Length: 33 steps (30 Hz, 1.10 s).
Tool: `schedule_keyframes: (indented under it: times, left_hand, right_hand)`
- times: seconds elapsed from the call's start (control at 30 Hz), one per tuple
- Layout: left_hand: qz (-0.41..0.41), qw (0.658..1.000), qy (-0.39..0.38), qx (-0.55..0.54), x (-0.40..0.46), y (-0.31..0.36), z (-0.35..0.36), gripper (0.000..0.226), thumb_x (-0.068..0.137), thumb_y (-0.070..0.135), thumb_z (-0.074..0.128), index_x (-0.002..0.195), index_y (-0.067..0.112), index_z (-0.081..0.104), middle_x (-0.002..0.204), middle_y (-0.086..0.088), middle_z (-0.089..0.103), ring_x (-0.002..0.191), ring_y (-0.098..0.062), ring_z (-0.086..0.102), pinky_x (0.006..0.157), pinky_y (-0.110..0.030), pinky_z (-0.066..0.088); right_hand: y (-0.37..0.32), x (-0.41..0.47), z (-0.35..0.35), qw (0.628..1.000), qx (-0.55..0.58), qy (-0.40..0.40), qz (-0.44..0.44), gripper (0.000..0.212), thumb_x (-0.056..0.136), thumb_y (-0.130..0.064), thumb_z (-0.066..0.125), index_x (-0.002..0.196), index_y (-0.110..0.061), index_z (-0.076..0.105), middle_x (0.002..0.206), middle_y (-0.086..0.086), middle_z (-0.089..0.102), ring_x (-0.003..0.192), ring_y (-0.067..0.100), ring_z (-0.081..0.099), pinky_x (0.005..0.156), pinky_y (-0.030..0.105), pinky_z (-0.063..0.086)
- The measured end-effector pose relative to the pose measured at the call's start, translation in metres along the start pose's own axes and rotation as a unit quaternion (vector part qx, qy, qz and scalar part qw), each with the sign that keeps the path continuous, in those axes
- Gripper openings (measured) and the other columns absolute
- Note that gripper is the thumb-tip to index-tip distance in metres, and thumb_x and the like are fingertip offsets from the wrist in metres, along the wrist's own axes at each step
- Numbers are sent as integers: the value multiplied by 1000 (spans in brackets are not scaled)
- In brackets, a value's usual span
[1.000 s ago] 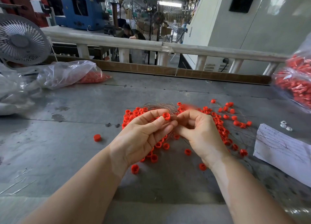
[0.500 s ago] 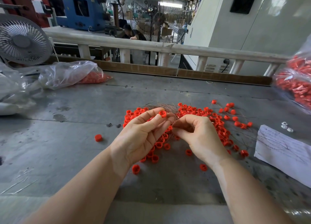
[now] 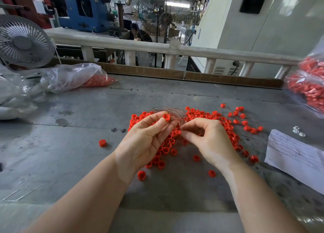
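Bright even daylight, soft shadows, wide-angle bending and blur at edges.

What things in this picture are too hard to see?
All in the head view:
Whether the right hand pinches a wire: the wires are too thin to tell.
The inside of the red cap that the left hand pinches: too small.
The bag of red parts: blurred, and cut off by the right edge.
The marks on the paper: too small to read.

Bare left hand [image 3: 143, 141], bare right hand [image 3: 210, 141]
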<state>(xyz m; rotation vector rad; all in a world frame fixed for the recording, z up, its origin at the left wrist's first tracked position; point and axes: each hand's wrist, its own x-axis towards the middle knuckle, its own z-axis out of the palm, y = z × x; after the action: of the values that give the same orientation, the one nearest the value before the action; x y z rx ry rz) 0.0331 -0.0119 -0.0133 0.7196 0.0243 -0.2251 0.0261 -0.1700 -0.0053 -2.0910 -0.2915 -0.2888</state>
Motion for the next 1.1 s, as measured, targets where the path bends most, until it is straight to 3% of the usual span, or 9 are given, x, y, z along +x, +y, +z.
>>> schedule_keyframes:
  times: [0.17, 0.3, 0.37, 0.43, 0.57, 0.73, 0.93, 1.1]
  left_hand:
    - [7, 1000, 14, 2, 1, -1, -2, 20, 68, 1, 59, 87, 2, 63, 78, -15, 72, 77, -22, 72, 61, -21, 57]
    - [10, 1000, 20, 3, 2, -1, -2, 13, 79, -4, 55, 88, 1, 63, 79, -15, 71, 76, -22, 72, 61, -21, 57]
    - [9, 1000, 23, 4, 1, -1, -1, 14, 87, -6, 50, 89, 0, 62, 78, -14, 71, 76, -21, 72, 61, -21, 57]
    - [10, 1000, 26, 9, 0, 0, 0, 15, 89, -6, 48, 90, 0, 62, 76, -14, 71, 74, -21, 72, 62, -21, 57]
    - [11, 1000, 24, 16, -1, 0, 2, 16, 90, -7, 47, 90, 0, 61, 73, -13, 71, 73, -20, 72, 62, -21, 57]
    - [10, 1000, 15, 25, -1, 0, 1, 15, 89, -5, 49, 90, 1, 62, 75, -13, 71, 74, -19, 72, 62, -20, 57]
    - [11, 999, 3, 33, -2, 0, 1, 14, 88, -5, 50, 90, 1, 63, 77, -13, 71, 75, -19, 72, 61, -19, 56]
    - [8, 999, -11, 33, -3, 0, 3, 15, 86, -5, 51, 90, 1, 63, 77, -12, 71, 76, -19, 71, 61, -19, 56]
  right_hand:
    - [10, 4, -10, 994, -94, 39, 40, 26, 75, -1, 74, 70, -25, 65, 63, -12, 62, 55, -3, 53, 59, 10, 41]
    - [14, 4, -16, 974, -189, 95, 77, 20, 80, -4, 68, 75, -23, 65, 66, -7, 64, 65, 19, 64, 69, 39, 52]
    - [14, 3, -20, 963, -224, 120, 91, 18, 82, -5, 66, 75, -22, 64, 68, -3, 65, 73, 26, 66, 80, 49, 50]
    - [14, 2, -22, 951, -264, 129, 96, 21, 82, -7, 66, 73, -25, 62, 65, -5, 62, 77, 24, 65, 85, 47, 47]
    - [13, 1, -19, 960, -247, 65, 113, 14, 83, -12, 68, 80, -25, 68, 67, -7, 63, 77, 27, 67, 85, 47, 49]
    - [16, 2, -15, 942, -327, 48, 56, 10, 76, -27, 76, 84, -29, 70, 91, -9, 65, 94, 16, 58, 90, 32, 34]
    - [19, 4, -14, 939, -340, 44, 20, 12, 73, -25, 78, 77, -29, 67, 85, -9, 62, 90, 15, 56, 86, 31, 30]
    - [24, 5, -13, 924, -381, 23, 10, 8, 78, -25, 74, 85, -28, 71, 93, -10, 60, 98, 15, 55, 84, 29, 25]
